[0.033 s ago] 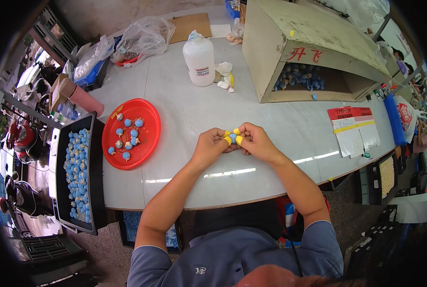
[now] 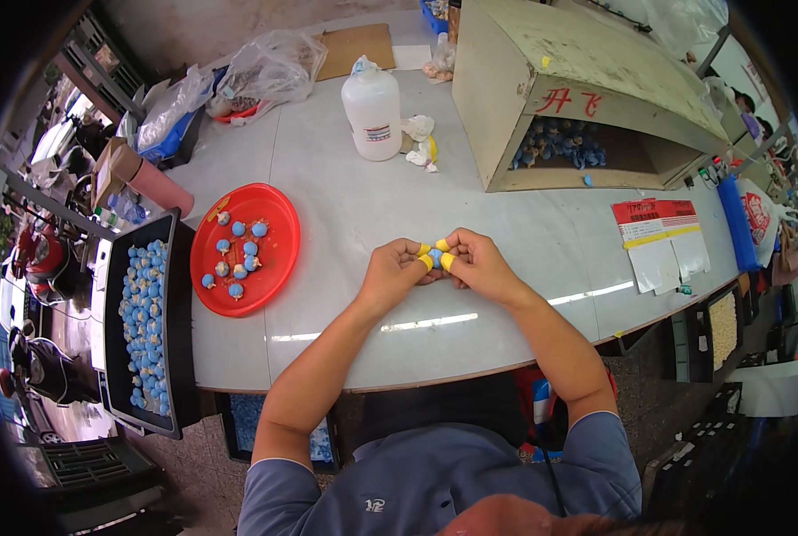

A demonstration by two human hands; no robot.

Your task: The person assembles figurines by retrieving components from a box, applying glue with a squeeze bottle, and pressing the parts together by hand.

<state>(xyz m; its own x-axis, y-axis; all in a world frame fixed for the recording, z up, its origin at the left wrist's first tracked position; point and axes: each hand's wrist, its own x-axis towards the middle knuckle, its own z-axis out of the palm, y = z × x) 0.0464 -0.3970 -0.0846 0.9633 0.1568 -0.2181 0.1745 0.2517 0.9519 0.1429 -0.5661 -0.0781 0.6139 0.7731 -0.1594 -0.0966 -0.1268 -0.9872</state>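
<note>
Holds one small blue ball (image 2: 434,258) between the fingertips of the left hand (image 2: 397,268) and of the right hand (image 2: 481,265), pinching it from both sides. Wears yellow wraps (image 2: 447,263) on the tips of thumbs and forefingers, all pressed close around the ball. Has it in the middle between the hands, so not nearer to one than to the other; over the table (image 2: 327,223), nearer to the front edge than to the back edge. Cannot tell any long axis: looks round, with the underside hidden by fingers. Cannot tell if resting on the surface or lifted a little.

Toward the left edge of the table, has a red plate (image 2: 278,241) carrying more blue balls (image 2: 259,230), well apart from the grip and nearer to the left hand. At that left edge itself, has a black tray (image 2: 182,339) with many similar pieces (image 2: 153,304). Toward the far right corner, has a box-shaped cabinet (image 2: 488,116), well apart from the right hand.
</note>
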